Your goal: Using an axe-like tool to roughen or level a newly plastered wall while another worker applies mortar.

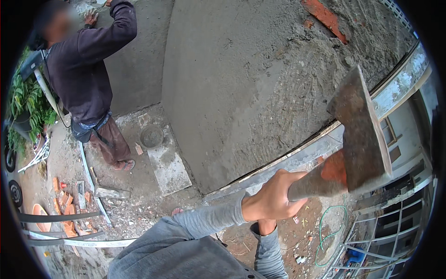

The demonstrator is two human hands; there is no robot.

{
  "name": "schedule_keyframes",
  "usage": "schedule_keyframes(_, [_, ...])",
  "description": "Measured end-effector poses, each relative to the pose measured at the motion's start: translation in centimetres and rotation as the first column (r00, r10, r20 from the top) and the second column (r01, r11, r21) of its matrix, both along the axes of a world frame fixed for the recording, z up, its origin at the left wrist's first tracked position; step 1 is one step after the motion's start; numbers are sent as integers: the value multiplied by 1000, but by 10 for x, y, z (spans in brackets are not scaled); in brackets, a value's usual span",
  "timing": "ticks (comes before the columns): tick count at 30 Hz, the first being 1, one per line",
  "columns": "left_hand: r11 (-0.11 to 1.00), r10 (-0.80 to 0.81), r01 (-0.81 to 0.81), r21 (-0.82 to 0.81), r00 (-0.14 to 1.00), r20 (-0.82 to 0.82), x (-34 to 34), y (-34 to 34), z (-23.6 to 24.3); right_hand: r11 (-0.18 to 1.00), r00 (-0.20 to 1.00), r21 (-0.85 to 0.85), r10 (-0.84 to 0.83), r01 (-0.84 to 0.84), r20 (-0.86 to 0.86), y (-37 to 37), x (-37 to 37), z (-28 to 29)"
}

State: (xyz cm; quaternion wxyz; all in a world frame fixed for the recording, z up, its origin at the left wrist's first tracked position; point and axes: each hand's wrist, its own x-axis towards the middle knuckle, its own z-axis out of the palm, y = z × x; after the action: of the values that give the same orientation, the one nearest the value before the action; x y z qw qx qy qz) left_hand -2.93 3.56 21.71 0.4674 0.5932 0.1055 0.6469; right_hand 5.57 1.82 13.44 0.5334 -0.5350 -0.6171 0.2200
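1. Head camera view, looking down from the wearer's position at a building site; clock directions are taken from the middle of the picture.
2. At 3 o'clock, large and close, is a broad-headed tool (pixel 362 139): a flat, brown-stained head with a pale edge, an orange-red patch, and a thick grey handle pointing back towards 5 o'clock.
3. Between 4 and 5 o'clock, the left hand (pixel 272 197) has its fingers curled tightly around that handle.
4. At 5 o'clock, the right hand (pixel 267 226) shows little more than its wrist, just beneath the left; the rest is hidden, so I cannot tell how its fingers are placed.
5. Both arms wear grey sleeves (pixel 211 220).
6. From 12 towards 2 o'clock stretches a grey mortar surface (pixel 223 88), smooth on its left, rough on its right. A red-orange strip (pixel 327 19) lies on the rough part at 1 o'clock.
7. At 10 o'clock, a co-worker (pixel 86 86) in a dark top stands with raised arms, facing the wall.
8. Near 9 o'clock, a round bucket (pixel 152 130) stands beside a pale slab (pixel 171 172).
9. At 8 o'clock, broken orange bricks (pixel 68 204) are scattered on the ground.
10. At 4 o'clock, a green hose (pixel 320 239) curls over bare earth.
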Motion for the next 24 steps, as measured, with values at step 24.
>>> schedule_keyframes(24, [925, 137, -115, -363, 990, 35, 20, 44, -40, 984, 988, -116, 140, -132, 63, 4, 20, -28])
